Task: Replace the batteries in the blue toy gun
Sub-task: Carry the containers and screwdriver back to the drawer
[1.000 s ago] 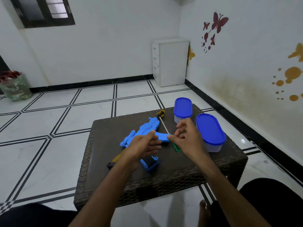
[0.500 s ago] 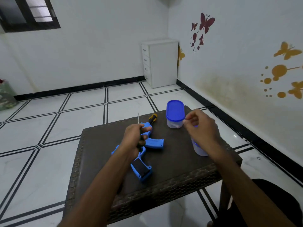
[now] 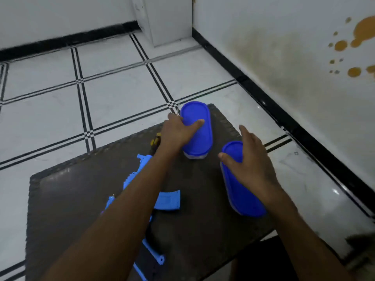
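Your left hand (image 3: 178, 132) grips the far blue-lidded container (image 3: 197, 130), and your right hand (image 3: 249, 159) rests spread on the near blue-lidded container (image 3: 243, 193).

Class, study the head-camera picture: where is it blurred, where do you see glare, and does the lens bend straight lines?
Head view: motion blur softens the blue plastic toy gun and the dark woven wicker table edge; bright glare spots sit on the glossy white floor tiles at right; the black skirting line curves slightly, hinting at wide-angle distortion; lighting is soft, with faint shadows beneath both forearms.
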The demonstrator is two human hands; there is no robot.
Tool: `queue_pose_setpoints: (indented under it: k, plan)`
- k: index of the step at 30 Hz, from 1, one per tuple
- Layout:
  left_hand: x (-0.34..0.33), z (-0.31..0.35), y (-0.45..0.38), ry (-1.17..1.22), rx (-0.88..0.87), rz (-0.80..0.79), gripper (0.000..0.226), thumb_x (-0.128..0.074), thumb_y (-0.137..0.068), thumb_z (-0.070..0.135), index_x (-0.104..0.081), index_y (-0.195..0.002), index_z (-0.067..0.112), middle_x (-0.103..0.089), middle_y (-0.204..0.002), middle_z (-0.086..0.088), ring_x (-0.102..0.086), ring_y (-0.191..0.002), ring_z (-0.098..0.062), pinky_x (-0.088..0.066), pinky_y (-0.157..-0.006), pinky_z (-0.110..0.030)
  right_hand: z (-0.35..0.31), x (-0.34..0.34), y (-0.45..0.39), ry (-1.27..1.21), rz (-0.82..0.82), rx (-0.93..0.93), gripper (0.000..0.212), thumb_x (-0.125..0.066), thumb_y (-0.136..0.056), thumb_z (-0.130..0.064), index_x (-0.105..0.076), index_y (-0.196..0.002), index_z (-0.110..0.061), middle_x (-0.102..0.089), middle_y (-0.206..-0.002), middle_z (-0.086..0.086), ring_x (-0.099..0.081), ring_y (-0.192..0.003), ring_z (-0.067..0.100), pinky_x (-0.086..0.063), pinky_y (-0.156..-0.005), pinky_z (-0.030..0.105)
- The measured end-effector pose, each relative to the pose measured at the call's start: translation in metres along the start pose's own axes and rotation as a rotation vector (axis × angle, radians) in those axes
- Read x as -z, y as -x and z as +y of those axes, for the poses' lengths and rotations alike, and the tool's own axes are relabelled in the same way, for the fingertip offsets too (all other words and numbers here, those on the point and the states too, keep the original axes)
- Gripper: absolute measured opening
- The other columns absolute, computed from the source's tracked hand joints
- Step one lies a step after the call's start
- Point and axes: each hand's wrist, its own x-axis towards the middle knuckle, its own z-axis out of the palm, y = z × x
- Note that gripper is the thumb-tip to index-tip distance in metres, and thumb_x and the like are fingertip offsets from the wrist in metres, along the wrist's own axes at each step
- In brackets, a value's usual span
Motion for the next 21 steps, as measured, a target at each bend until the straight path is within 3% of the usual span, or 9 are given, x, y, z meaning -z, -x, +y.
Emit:
queue_pose_setpoints:
  k: [2,4,6,8,11,13,16,19,21]
  plan:
    - [-0.003,0.001,0.000,-0.051,0.063,-0.003,0.065,-0.078,-0.072,0.050,-0.047,-0.106,0.004,-0.057,-0.111,-0.012,-0.057,-0.099,-0.027,-0.042,-0.076,-0.035,0.007,0.005,0.005,-0.088,-0.040,-0.133,0.090,-0.067,-0.083,-0.053,-0.020,-0.152,-0.020,-0.032,-0.153,0.007,-0.033,-0.140,0.027,-0.036,-0.110,0.044]
    - [-0.003,-0.004,0.012,-0.076,0.175,-0.048,0.076,-0.079,-0.071,0.051,-0.049,-0.115,-0.002,-0.060,-0.115,-0.016,-0.059,-0.106,-0.032,-0.045,-0.077,-0.039,0.011,0.008,0.022,-0.231,-0.027,-0.311,0.083,-0.073,-0.079,-0.049,-0.033,-0.144,-0.015,-0.043,-0.143,0.009,-0.044,-0.130,0.029,-0.041,-0.104,0.042]
    - [0.004,-0.002,0.016,-0.105,0.301,-0.108,0.070,-0.078,-0.070,0.054,-0.058,-0.107,-0.002,-0.065,-0.105,-0.015,-0.062,-0.099,-0.031,-0.048,-0.076,-0.039,0.012,0.015,0.029,-0.328,0.020,-0.482,0.072,-0.079,-0.073,-0.047,-0.045,-0.126,-0.013,-0.054,-0.122,0.007,-0.055,-0.111,0.027,-0.047,-0.089,0.037]
    - [0.009,-0.002,0.019,-0.067,0.362,-0.162,0.059,-0.078,-0.073,0.051,-0.059,-0.092,-0.002,-0.063,-0.092,-0.014,-0.061,-0.088,-0.028,-0.044,-0.070,-0.036,0.011,0.019,0.032,-0.284,0.022,-0.600,0.063,-0.080,-0.066,-0.056,-0.050,-0.105,-0.017,-0.057,-0.101,0.001,-0.055,-0.085,0.021,-0.039,-0.068,0.027]
    - [0.014,0.003,0.033,-0.043,0.354,-0.191,0.050,-0.074,-0.080,0.045,-0.039,-0.065,0.012,-0.047,-0.069,-0.007,-0.051,-0.074,-0.025,-0.036,-0.064,-0.035,0.010,0.023,0.034,-0.248,-0.024,-0.655,0.058,-0.080,-0.060,-0.064,-0.048,-0.081,-0.020,-0.055,-0.078,-0.003,-0.048,-0.061,0.012,-0.025,-0.050,0.021]
    - [0.015,0.008,0.038,-0.065,0.358,-0.203,0.049,-0.071,-0.083,0.043,-0.033,-0.067,0.017,-0.042,-0.068,-0.002,-0.050,-0.075,-0.023,-0.040,-0.068,-0.040,0.013,0.025,0.030,-0.327,-0.062,-0.672,0.057,-0.082,-0.060,-0.060,-0.045,-0.075,-0.019,-0.054,-0.073,-0.003,-0.051,-0.062,0.015,-0.030,-0.052,0.025]
    - [0.020,0.007,0.054,0.045,0.416,-0.239,0.043,-0.069,-0.084,0.043,-0.039,-0.076,0.014,-0.051,-0.080,-0.008,-0.055,-0.081,-0.025,-0.047,-0.073,-0.045,0.015,0.018,0.034,-0.460,-0.081,-0.708,0.055,-0.085,-0.061,-0.052,-0.043,-0.075,-0.018,-0.052,-0.071,-0.004,-0.053,-0.065,0.020,-0.038,-0.060,0.031]
    - [0.037,0.007,0.075,0.196,0.506,-0.204,0.039,-0.068,-0.085,0.042,-0.041,-0.082,0.014,-0.055,-0.086,-0.010,-0.060,-0.079,-0.023,-0.049,-0.061,-0.034,0.014,0.027,0.037,-0.551,-0.114,-0.736,0.054,-0.088,-0.062,-0.043,-0.046,-0.085,-0.018,-0.054,-0.077,-0.005,-0.057,-0.072,0.020,-0.044,-0.062,0.029]
    - [0.062,0.010,0.094,0.260,0.489,-0.160,0.032,-0.067,-0.087,0.036,-0.045,-0.093,0.013,-0.060,-0.092,-0.009,-0.064,-0.077,-0.015,-0.052,-0.055,-0.026,0.002,0.043,0.043,-0.648,-0.082,-0.709,0.056,-0.088,-0.066,-0.035,-0.049,-0.103,-0.021,-0.058,-0.093,-0.011,-0.063,-0.083,0.011,-0.049,-0.065,0.022]
